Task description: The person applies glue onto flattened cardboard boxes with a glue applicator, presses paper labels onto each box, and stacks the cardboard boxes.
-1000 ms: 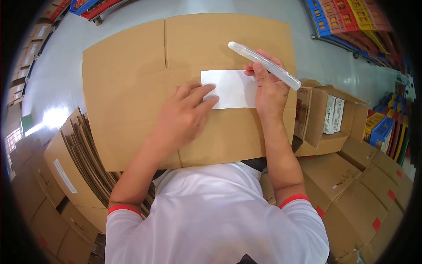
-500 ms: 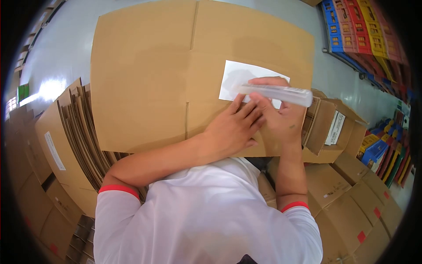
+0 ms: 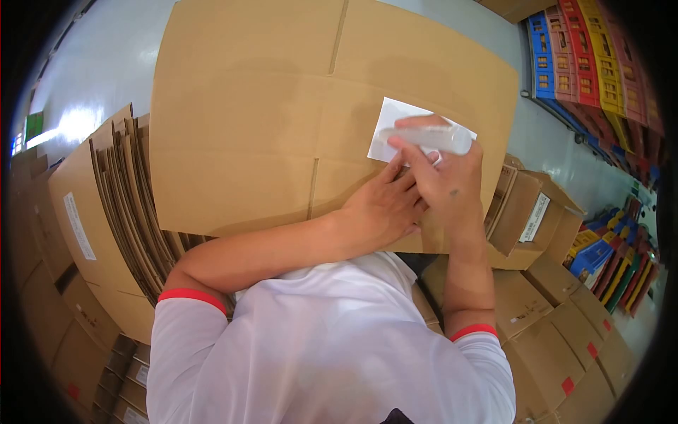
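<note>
Right hand (image 3: 450, 182) grips the tube (image 3: 452, 139) over the paper (image 3: 400, 112); left hand (image 3: 380, 210), open near its six-o'clock edge, should steady it flat on the cardboard (image 3: 247, 116).

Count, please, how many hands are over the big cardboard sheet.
2: the left hand at the white paper's near edge, the right hand above the paper, holding a translucent tube. None seem hidden.

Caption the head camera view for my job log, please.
Right hand holding a translucent tube over white paper on flat cardboard, left hand close by.
</note>
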Action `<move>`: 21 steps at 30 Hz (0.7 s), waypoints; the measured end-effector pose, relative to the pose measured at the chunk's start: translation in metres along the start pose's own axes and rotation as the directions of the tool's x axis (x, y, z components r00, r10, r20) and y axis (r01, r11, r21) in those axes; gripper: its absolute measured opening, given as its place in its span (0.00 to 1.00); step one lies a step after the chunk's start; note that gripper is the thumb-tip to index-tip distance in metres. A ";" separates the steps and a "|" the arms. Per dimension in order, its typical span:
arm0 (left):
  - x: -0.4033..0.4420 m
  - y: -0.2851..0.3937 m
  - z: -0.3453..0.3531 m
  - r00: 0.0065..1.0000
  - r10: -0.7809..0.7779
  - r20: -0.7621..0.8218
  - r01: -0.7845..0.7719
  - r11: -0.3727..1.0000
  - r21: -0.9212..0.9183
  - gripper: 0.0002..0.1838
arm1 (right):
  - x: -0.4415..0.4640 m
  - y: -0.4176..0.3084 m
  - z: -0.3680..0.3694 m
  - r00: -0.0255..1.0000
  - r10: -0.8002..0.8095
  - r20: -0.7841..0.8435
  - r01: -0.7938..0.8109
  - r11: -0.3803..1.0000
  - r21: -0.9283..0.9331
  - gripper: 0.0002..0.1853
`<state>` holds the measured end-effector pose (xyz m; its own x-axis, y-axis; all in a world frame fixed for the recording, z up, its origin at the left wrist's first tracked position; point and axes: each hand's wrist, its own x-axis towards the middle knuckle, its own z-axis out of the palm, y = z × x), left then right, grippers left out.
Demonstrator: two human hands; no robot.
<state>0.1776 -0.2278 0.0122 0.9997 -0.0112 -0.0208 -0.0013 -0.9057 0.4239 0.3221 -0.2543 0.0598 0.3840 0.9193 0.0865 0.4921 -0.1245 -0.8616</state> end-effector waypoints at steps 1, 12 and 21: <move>0.001 0.000 -0.001 1.000 0.006 -0.023 -0.006 1.000 -0.012 0.36 | 0.006 0.003 0.000 0.999 -0.032 -0.044 0.029 0.997 -0.076 0.05; -0.002 0.003 0.009 0.994 -0.043 -0.105 0.053 0.995 0.088 0.32 | -0.009 -0.007 0.002 0.999 -0.027 0.026 0.029 0.997 -0.072 0.06; 0.014 0.000 -0.004 0.968 -0.018 -0.250 0.007 0.999 -0.043 0.29 | 0.016 0.006 -0.013 0.979 0.089 -0.186 -0.076 0.994 0.077 0.08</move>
<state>0.1922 -0.2263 0.0154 0.9739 0.1111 0.1981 0.0072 -0.8868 0.4620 0.3413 -0.2450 0.0621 0.5646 0.8192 0.1007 0.4001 -0.1649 -0.9015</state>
